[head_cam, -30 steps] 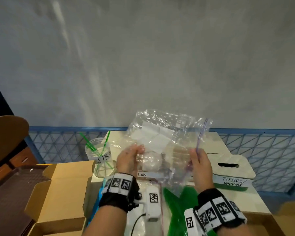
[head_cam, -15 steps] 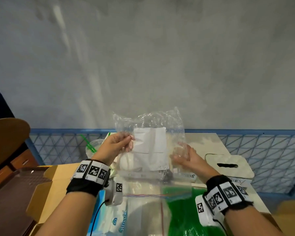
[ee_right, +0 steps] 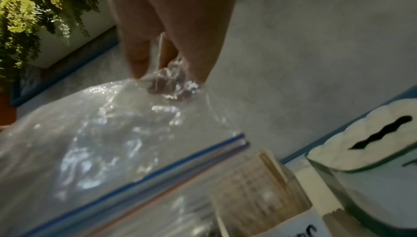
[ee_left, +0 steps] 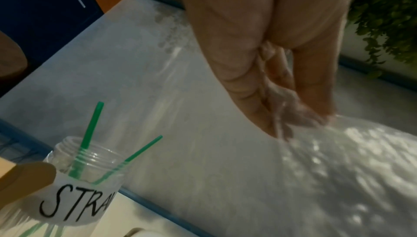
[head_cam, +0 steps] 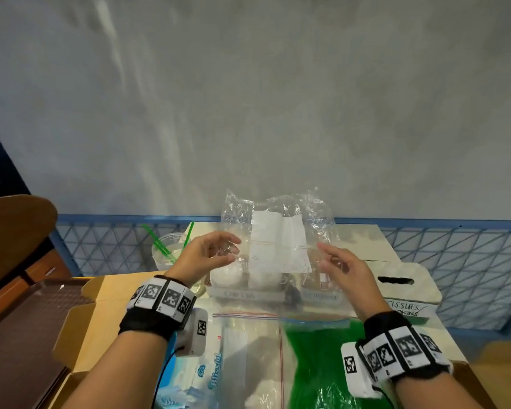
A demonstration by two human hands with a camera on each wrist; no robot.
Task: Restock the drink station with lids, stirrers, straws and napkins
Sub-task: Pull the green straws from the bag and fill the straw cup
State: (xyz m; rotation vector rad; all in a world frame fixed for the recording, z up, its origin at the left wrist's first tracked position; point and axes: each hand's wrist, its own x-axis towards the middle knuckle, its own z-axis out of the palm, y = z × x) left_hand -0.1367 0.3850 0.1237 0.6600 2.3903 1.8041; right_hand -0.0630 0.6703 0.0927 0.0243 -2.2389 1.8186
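Note:
A crumpled clear zip bag (head_cam: 278, 231) with a white label is held upright above the table's back row. My left hand (head_cam: 219, 252) pinches its left side and my right hand (head_cam: 331, 261) pinches its right side. The left wrist view shows fingertips (ee_left: 282, 121) pressed together on the plastic (ee_left: 338, 169). In the right wrist view, fingertips (ee_right: 140, 67) nip a bunched corner of the bag (ee_right: 90, 142), whose blue zip strip hangs by the stirrer box (ee_right: 259, 178). White lids (head_cam: 227, 273) show through the bag. A straw jar (head_cam: 168, 249) (ee_left: 85, 169) holds a few green straws.
The tissue box (head_cam: 404, 290) (ee_right: 372, 133) stands at the right. On the table in front lie a green bag (head_cam: 316, 364), another clear zip bag (head_cam: 248, 349) and a blue wipes pack (head_cam: 195, 376). An open cardboard box (head_cam: 101, 314) and a brown tray (head_cam: 18, 320) sit to the left.
The bag has been turned from sideways, with my right hand on its zip edge, to spread flat between both hands. My hands have moved apart to its two sides.

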